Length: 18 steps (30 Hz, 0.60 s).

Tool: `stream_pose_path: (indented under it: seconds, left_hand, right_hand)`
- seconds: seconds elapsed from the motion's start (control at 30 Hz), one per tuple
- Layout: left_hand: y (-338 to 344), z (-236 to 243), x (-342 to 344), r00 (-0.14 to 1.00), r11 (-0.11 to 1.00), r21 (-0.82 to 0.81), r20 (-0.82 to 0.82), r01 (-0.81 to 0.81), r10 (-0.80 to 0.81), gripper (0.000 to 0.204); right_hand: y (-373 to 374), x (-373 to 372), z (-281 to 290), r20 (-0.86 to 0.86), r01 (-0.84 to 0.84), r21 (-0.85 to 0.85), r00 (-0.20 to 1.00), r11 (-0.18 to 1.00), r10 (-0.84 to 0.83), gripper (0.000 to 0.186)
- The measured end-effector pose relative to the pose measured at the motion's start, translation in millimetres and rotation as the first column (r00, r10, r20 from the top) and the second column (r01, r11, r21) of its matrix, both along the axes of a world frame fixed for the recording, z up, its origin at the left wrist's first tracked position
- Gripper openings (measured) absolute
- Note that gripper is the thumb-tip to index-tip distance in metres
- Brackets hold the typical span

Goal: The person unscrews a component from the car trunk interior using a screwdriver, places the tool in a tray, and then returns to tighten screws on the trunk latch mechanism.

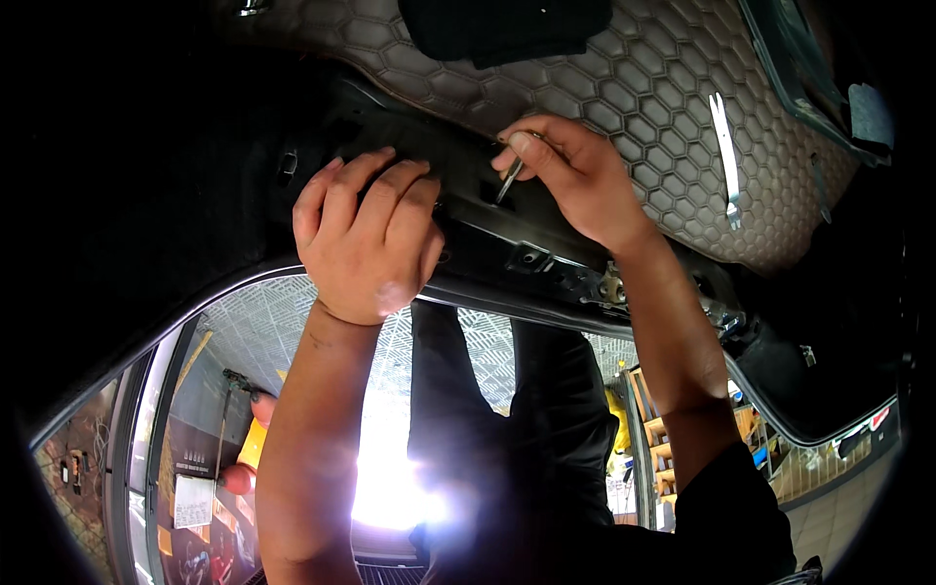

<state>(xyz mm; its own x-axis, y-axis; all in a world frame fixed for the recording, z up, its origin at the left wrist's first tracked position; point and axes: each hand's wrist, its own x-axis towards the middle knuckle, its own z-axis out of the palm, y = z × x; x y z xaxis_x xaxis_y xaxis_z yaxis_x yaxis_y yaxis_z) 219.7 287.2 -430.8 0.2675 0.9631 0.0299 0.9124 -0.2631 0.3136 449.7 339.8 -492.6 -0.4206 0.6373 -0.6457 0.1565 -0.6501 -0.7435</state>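
My right hand pinches a slim metal rod-like tool between thumb and fingers. The tool's lower tip meets the black sill of a car's boot, beside a dark rectangular opening; its exact kind does not show. To its left, my left hand rests palm down over the same sill, knuckles bent and fingers a little apart, its fingertips on the black surface. No object shows in that hand, though its palm is hidden. Below the right hand, a metal latch part sits exposed in the sill.
A brown hexagon-quilted mat covers the boot floor. On it lie a silver forked pry tool and a black cloth-like piece. Dark side trim curves at the left. Shelving stands behind, on the right.
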Motion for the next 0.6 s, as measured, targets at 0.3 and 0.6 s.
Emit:
stream_pose_path:
  seconds: [0.3, 0.6]
  left_hand:
    - [3.4, 4.7, 0.4, 0.999, 0.999, -0.038, -0.041, 0.002, -0.004, 0.028]
    - [2.1, 4.4, 4.6, 0.995, 0.998, -0.014, -0.074, 0.059, -0.06, 0.026]
  right_hand:
    - [-10.3, -11.1, -3.8, 0.04, 0.131, -0.055, 0.991, 0.99, -0.129, 0.031]
    - [-45.1, 9.5, 35.7, 0.158, 0.5, 0.277, 0.819, 0.821, -0.552, 0.038]
